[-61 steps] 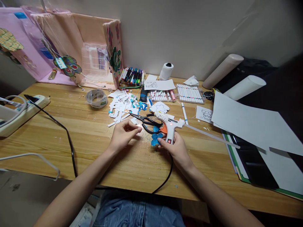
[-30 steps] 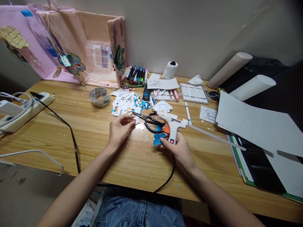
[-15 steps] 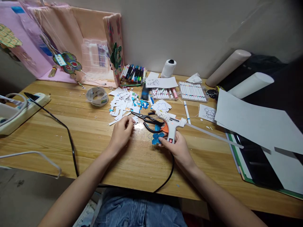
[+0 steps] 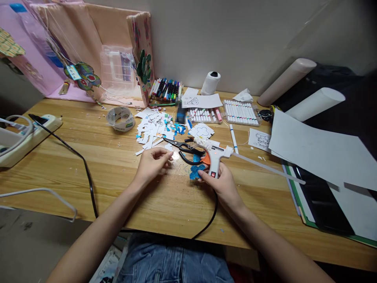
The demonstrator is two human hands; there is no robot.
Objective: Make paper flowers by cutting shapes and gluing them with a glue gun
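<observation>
— Where is the blue flower (image 4: 194, 172)?
— Above the near middle of the table (image 4: 165, 204), pinched by the thumb and fingers of the right hand (image 4: 225, 184). The handle of the gun (image 4: 214, 155) lies against the same hand; how firmly it is gripped cannot be told.

— And the left hand (image 4: 149, 165)?
— Its fingertips are drawn nearly together, apart from the flower. Whether something thin is pinched there cannot be told.

— What could go wrong?
— If the gun is hot, fingers could be burned by a slip towards the nozzle (image 4: 198, 140). The flower could be bent by too hard a pinch, or stained by dripped glue. The gun could be tugged askew if its cord (image 4: 216, 206) is snagged.

— Which way does everything point?
— The flower is seen broad side on, with no clear long axis. The gun's nozzle is aimed to the left and slightly away; its barrel's axis is carried on, right and slightly nearer, by the glue stick (image 4: 268, 167).

— What is found farther out?
— Scissors (image 4: 174, 142) beside the nozzle, paper scraps (image 4: 150, 125) beyond, then a tape roll (image 4: 123, 125) and boxed pens (image 4: 241, 112).
</observation>
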